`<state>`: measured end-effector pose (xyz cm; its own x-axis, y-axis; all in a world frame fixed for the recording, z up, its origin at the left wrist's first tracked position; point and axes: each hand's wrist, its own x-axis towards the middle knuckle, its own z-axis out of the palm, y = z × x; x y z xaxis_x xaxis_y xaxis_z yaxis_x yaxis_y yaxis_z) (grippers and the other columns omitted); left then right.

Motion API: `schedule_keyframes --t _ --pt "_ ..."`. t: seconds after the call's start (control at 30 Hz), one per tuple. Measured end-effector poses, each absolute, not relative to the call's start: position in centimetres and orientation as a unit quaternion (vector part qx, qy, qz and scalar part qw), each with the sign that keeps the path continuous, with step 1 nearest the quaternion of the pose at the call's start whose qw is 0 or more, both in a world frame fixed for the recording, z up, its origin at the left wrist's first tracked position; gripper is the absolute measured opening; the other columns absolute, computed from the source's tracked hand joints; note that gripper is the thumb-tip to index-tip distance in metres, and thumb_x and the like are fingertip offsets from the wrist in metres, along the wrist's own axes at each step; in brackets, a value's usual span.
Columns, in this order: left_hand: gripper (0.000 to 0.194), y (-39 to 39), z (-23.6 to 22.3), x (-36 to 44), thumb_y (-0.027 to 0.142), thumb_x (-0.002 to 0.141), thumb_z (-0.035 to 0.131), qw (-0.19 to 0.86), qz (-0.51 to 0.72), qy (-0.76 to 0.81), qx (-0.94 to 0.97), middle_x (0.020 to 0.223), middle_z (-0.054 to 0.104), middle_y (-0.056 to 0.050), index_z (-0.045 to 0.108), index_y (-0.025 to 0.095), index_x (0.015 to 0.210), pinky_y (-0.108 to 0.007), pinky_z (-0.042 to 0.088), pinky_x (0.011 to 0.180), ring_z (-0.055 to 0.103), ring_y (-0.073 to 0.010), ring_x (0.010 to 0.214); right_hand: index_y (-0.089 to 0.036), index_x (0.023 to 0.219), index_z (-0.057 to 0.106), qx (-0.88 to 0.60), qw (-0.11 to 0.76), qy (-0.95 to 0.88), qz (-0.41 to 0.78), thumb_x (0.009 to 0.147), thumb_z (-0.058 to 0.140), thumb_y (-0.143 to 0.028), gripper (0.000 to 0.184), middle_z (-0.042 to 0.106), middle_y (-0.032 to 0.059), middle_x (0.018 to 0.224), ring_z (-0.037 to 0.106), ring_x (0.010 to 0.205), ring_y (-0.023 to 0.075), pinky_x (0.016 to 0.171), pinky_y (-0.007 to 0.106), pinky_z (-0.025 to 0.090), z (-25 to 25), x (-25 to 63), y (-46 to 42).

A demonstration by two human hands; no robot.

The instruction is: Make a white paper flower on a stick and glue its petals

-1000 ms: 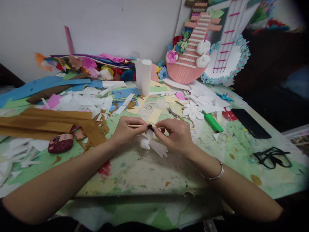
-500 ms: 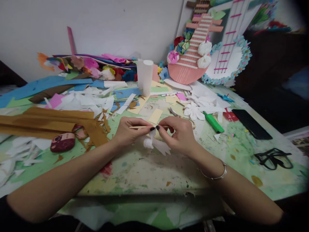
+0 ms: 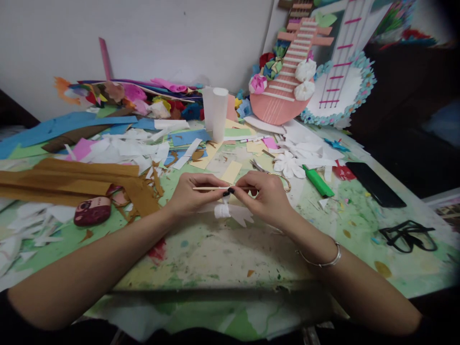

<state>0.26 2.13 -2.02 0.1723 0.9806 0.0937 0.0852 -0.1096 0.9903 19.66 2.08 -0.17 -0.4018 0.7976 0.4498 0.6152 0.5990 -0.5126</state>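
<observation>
My left hand (image 3: 192,194) is closed in a pinch on a thin pale stick (image 3: 205,189), which lies level across its fingers. My right hand (image 3: 265,197) meets it fingertip to fingertip, thumb and forefinger pinched together at the stick's right part. From under the two thumbs hangs a narrow white paper strip, its lower end a small loose roll (image 3: 222,211). Just behind the roll, a white paper piece with pointed ends (image 3: 243,215) lies on the table. Exactly how the strip meets the stick is hidden by my fingers.
Scissors (image 3: 280,178), a white paper flower (image 3: 288,165) and a green tube (image 3: 318,181) lie beyond my right hand. Farther right are a black phone (image 3: 375,184) and glasses (image 3: 408,237). Brown crepe paper (image 3: 72,179) and a maroon case (image 3: 92,211) are left. A white paper roll (image 3: 220,115) stands behind.
My right fingertips have shifted slightly left, closer against my left thumb. The hanging roll now shows more side-on, and the strip above it looks shorter.
</observation>
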Motion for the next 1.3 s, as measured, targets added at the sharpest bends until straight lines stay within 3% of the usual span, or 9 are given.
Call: schedule_keyframes --t 0.23,0.53,0.73,1.07,1.3 --pt "0.017 2.01 -1.89 0.20 0.029 0.067 0.078 0.521 0.461 0.427 0.577 0.077 0.073 -0.004 0.076 0.017 0.079 -0.018 0.051 0.061 0.065 -0.0116 0.067 -0.015 0.070 0.064 -0.422 0.349 -0.825 0.138 0.083 0.060 -0.033 0.023 0.063 0.0002 0.067 0.051 0.061 0.0080 0.057 0.023 0.031 -0.21 19.78 2.19" --pt "0.019 2.65 -1.85 -0.09 0.031 0.072 0.073 0.464 0.445 0.427 0.635 0.079 0.073 -0.006 0.076 0.015 0.081 -0.022 0.054 0.067 0.066 -0.0140 0.072 -0.015 0.072 0.066 -0.426 0.342 -0.828 0.126 0.084 0.060 -0.035 0.024 0.065 0.0019 0.070 0.054 0.063 0.0092 0.059 0.023 0.032 -0.27 19.95 2.29" --pt "0.019 2.50 -1.64 -0.18 0.032 0.075 0.069 0.431 0.417 0.427 0.677 0.084 0.073 -0.006 0.075 0.016 0.082 -0.023 0.055 0.068 0.068 -0.0157 0.078 -0.017 0.102 0.070 -0.380 0.258 -0.871 0.176 0.089 0.049 -0.023 0.026 0.068 0.0036 0.080 0.054 0.067 0.0098 0.062 0.023 0.033 0.14 19.89 2.38" --pt "0.019 2.53 -1.56 -0.01 0.030 0.070 0.073 0.449 0.414 0.461 0.643 0.081 0.075 -0.006 0.076 0.016 0.081 -0.025 0.057 0.068 0.069 -0.0158 0.072 -0.018 0.084 0.076 -0.388 0.258 -0.869 0.168 0.087 0.055 -0.024 0.022 0.065 0.0012 0.066 0.051 0.059 0.0072 0.058 0.022 0.030 0.07 20.32 2.76" --pt "0.023 2.38 -1.62 0.09 0.031 0.068 0.077 0.508 0.398 0.473 0.600 0.078 0.075 -0.007 0.076 0.015 0.083 -0.022 0.053 0.060 0.067 -0.0143 0.066 -0.019 0.084 0.076 -0.396 0.262 -0.871 0.124 0.087 0.053 -0.025 0.024 0.067 0.0023 0.071 0.053 0.060 0.0082 0.057 0.024 0.030 -0.38 20.25 2.68"
